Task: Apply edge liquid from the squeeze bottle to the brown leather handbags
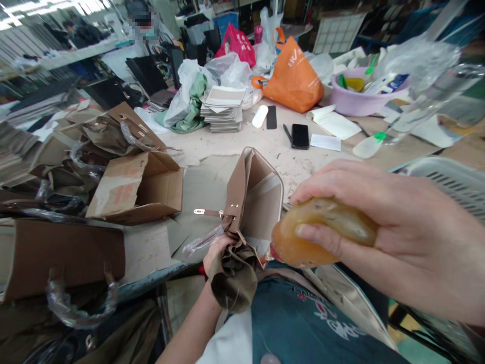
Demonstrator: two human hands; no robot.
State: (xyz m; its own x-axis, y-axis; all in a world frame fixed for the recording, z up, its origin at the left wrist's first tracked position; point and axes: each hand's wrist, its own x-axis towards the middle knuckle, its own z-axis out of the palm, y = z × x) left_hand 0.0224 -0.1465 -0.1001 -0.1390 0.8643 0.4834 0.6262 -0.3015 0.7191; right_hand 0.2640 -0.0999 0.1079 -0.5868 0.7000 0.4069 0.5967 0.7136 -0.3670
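Observation:
In the head view my right hand [382,222] is wrapped round a soft squeeze bottle of amber glue [322,232], tipped so its red nozzle points down at the near edge of a handbag. That brown handbag [237,197] lies on its side on the table, its pale inside facing right and a strap with a metal clasp sticking out to the left. My left hand [215,251] grips the bag's near end, its fingers partly hidden by bunched olive lining fabric [237,283]. A plastic-wrapped handle [202,241] shows beside that hand.
An open cardboard box [136,189] and more brown bags [71,253] crowd the left. Farther back are stacked panels [223,111], a phone [300,136], an orange bag [291,76] and a purple basin [356,101]. A pale plastic basket [450,177] stands at right.

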